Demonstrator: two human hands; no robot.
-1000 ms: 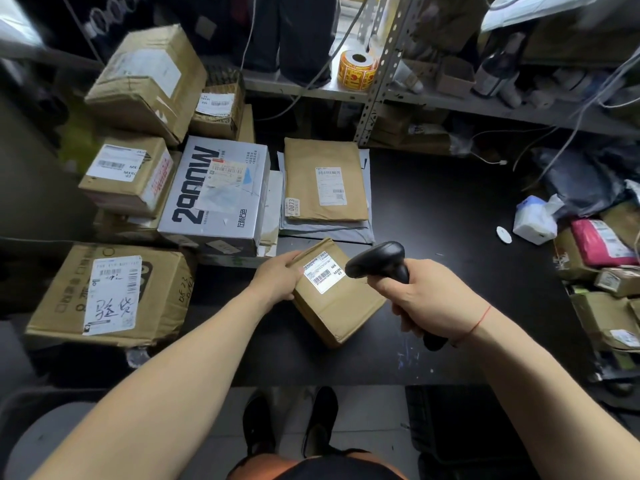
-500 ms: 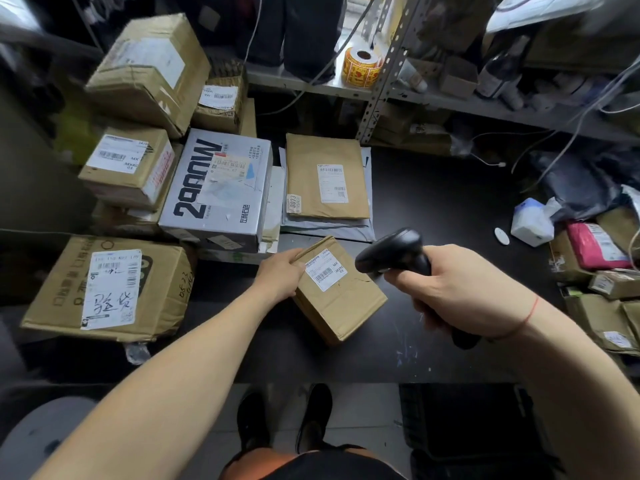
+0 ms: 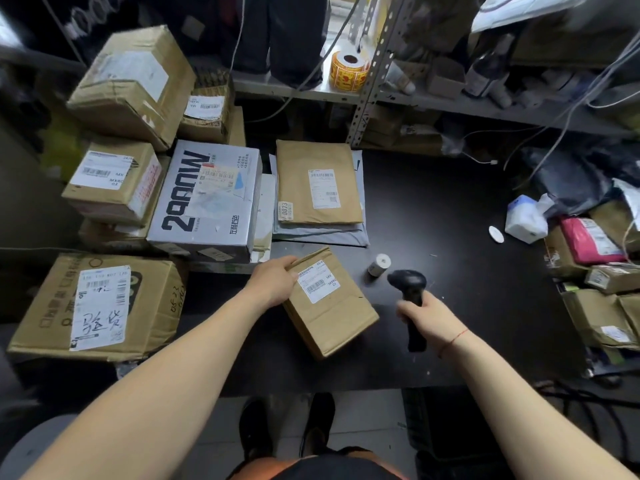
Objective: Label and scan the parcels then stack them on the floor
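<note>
A small brown cardboard parcel with a white barcode label lies on the black table in front of me. My left hand grips its upper left edge. To the right of the parcel, my right hand grips the handle of a black barcode scanner, low over the table and away from the label. A small white label roll stands just beyond the scanner.
Labelled boxes are piled at the left, among them a grey printed box and a large brown carton. A flat brown envelope lies behind the parcel. More parcels crowd the right edge. A yellow sticker roll sits on the shelf.
My right hand has carried the scanner rightward and down, off the parcel's label, uncovering the small white roll. My left hand stays on the parcel.
</note>
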